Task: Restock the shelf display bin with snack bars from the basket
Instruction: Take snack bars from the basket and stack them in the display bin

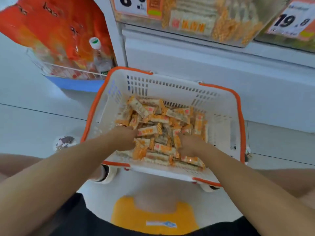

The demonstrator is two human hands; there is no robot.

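Head view, looking down: one white basket [219,106] with orange rim, standing on the pale floor [34,126] against the shelf base. Contents: a loose heap of snack bars [160,119] in orange-and-white wrappers, lying at all angles across the basket bottom. Left hand [125,138] reaches into the heap at the basket's left side, fingers curled down among the bars; whether they have closed on any bar cannot be told, the fingertips being buried. Right hand [190,145] likewise sunk in the heap toward the right, fingers bent into the wrappers, grip hidden. Above, at the top edge: clear shelf display bin [196,26] holding bars of the same wrapper, with a price tag [292,21] reading 19.8 beside it. Upper left: a wire rack [68,72] with orange packets [56,28] and a capped bottle [97,51]. Lower middle: a yellow stool [153,217].
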